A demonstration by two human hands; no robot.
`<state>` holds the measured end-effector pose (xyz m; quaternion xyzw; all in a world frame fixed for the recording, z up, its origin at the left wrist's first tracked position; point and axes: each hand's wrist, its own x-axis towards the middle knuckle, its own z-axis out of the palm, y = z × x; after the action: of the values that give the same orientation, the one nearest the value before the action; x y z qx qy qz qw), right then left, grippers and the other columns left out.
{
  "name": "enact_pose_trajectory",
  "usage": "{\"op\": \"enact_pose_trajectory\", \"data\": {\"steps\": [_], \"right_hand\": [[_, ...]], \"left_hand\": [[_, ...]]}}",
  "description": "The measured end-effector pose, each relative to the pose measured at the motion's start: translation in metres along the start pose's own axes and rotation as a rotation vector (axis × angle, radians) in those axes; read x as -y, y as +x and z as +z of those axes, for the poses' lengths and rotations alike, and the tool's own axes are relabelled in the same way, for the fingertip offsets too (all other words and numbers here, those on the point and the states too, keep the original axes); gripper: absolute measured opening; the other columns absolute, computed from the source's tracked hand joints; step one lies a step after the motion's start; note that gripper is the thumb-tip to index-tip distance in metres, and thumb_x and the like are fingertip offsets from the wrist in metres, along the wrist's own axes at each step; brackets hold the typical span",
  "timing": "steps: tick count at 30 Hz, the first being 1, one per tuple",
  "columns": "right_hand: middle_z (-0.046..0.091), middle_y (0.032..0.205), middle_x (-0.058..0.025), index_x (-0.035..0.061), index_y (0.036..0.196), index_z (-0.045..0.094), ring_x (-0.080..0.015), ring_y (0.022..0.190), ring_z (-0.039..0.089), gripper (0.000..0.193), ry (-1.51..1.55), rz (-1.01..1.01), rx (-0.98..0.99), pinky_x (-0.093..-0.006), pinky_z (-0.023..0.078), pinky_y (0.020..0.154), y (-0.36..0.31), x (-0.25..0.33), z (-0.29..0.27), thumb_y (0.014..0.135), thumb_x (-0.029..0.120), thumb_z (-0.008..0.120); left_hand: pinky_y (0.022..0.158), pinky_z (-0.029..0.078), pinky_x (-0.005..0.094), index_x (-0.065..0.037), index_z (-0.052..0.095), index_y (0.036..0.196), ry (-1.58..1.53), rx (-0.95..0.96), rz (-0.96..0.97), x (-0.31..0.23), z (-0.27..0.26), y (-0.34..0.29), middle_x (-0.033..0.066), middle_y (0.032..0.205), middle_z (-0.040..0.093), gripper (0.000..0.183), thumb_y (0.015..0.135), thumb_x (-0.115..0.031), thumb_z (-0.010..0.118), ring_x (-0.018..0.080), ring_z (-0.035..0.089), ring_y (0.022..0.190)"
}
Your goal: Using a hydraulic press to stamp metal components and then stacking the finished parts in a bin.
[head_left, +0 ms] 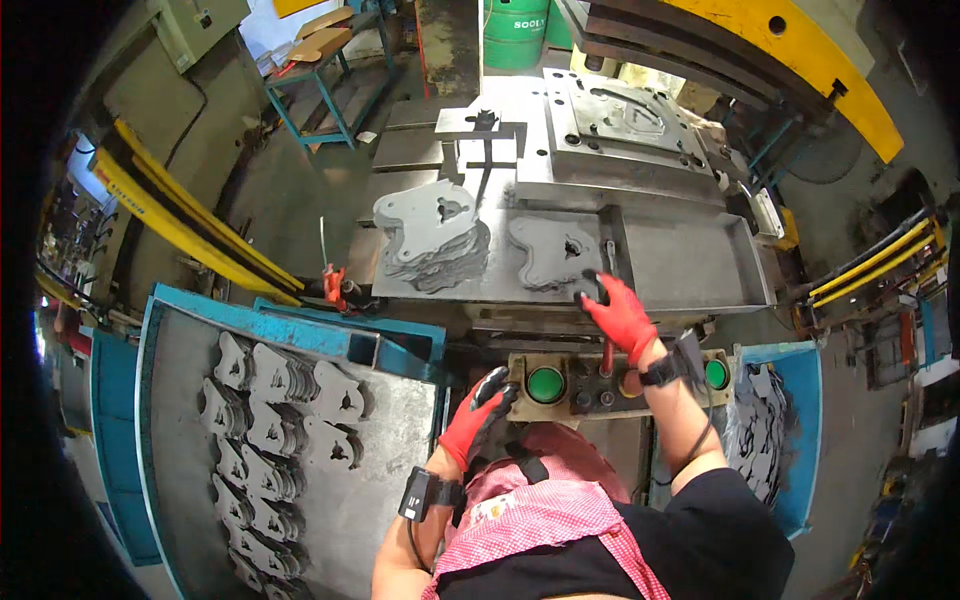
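Note:
My right hand (622, 318), in a red glove with dark fingertips, reaches over the front edge of the metal press bed. Its thumb and fingers are apart, close to the right edge of a flat grey metal plate (540, 262) with notched outlines and a hole. Whether the fingertips touch that plate I cannot tell. A slim metal tool (611, 256) lies just beyond them. Gloved alike, my left hand (474, 418) is beside the left end of the control box (560, 405), fingers stretched out and holding nothing visible. To the left of the single plate stands a stack of similar plates (430, 235).
A large die block (630, 125) sits behind a shallow metal tray (685, 260). Green buttons (546, 385) top the control box. At left, a blue-edged table (385, 420) bears rows of stacked plates; a blue bin (808, 430) of grey metal pieces stands right. Yellow guards (190, 225) flank the press.

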<state>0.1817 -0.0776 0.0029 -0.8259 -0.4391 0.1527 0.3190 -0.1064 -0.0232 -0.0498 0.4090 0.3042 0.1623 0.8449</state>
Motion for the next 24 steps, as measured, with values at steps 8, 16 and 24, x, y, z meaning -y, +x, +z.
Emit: {"op": "enact_pose_trajectory", "data": {"steps": [8, 16, 24], "right_hand": [[0.039, 0.137, -0.0226, 0.0061, 0.14, 0.029, -0.0374, 0.127, 0.038, 0.092, -0.408, -0.171, 0.366, -0.0394, 0.033, 0.106, 0.158, -0.021, 0.0, 0.067, 0.045, 0.068], [0.039, 0.136, -0.0264, 0.0063, 0.139, 0.033, -0.0387, 0.123, 0.042, 0.093, -0.383, -0.198, 0.655, -0.0402, 0.036, 0.103, 0.192, -0.043, 0.004, 0.062, 0.044, 0.07], [0.048, 0.126, -0.0258, 0.0067, 0.136, 0.038, -0.0384, 0.116, 0.047, 0.085, -0.21, -0.2, 0.481, -0.0399, 0.039, 0.098, 0.179, -0.061, 0.011, 0.064, 0.038, 0.071]], "left_hand": [[0.1, 0.037, 0.0309, -0.002, 0.039, 0.135, 0.481, -0.217, 0.113, -0.006, 0.024, 0.091, 0.012, 0.13, 0.05, 0.069, 0.079, -0.028, 0.071, 0.0208, 0.046, 0.12], [0.091, 0.043, 0.0414, 0.001, 0.033, 0.132, 1.596, -0.421, 0.202, -0.07, 0.067, 0.172, 0.0193, 0.118, 0.052, 0.103, 0.052, -0.04, 0.084, 0.0334, 0.05, 0.11], [0.081, 0.047, 0.0417, -0.003, 0.051, 0.106, 1.742, -0.384, 0.083, -0.067, 0.069, 0.22, 0.0163, 0.102, 0.058, 0.07, 0.055, -0.041, 0.08, 0.0324, 0.057, 0.096]]}}
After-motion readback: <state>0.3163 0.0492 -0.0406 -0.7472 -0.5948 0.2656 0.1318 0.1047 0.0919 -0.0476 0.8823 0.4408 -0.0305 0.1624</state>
